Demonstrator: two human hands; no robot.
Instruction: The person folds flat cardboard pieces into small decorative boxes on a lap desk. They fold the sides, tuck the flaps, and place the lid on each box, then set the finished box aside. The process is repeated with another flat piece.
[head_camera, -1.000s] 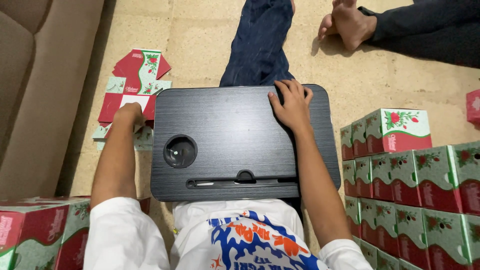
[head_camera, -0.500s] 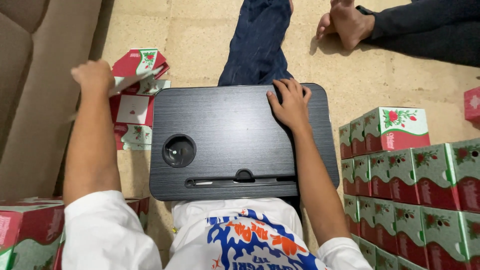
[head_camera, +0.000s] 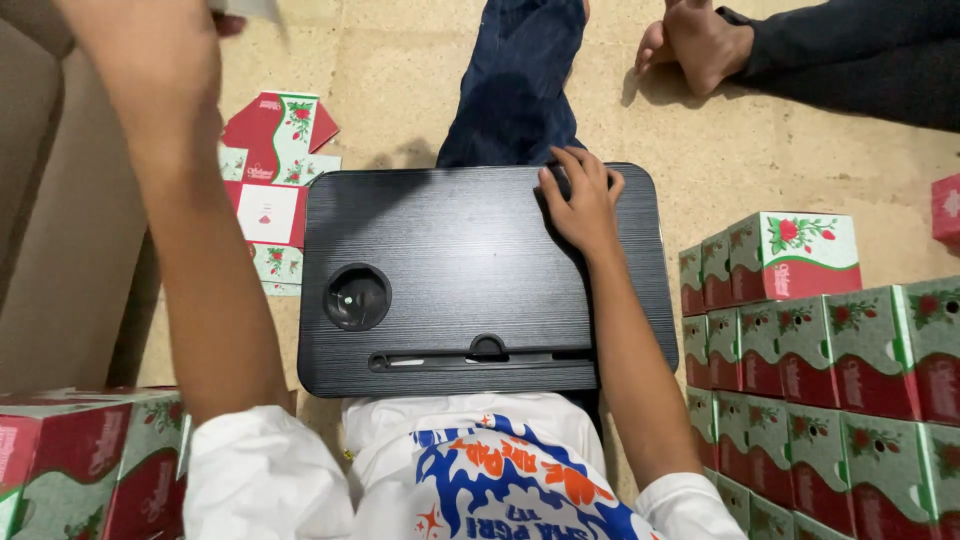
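Head view shows the right hand lying flat, fingers spread and holding nothing, on the far right part of the black lap-desk surface. Toward the body from those fingers runs a slot with a small notch; to their left sits a round cup recess. The left hand is raised past the top edge, only its forearm visible, so whether its fingers grip anything cannot be told. Below that forearm, flat unfolded red-and-green cartons lie on the floor. Stacked folded boxes stand right of the surface, more at left.
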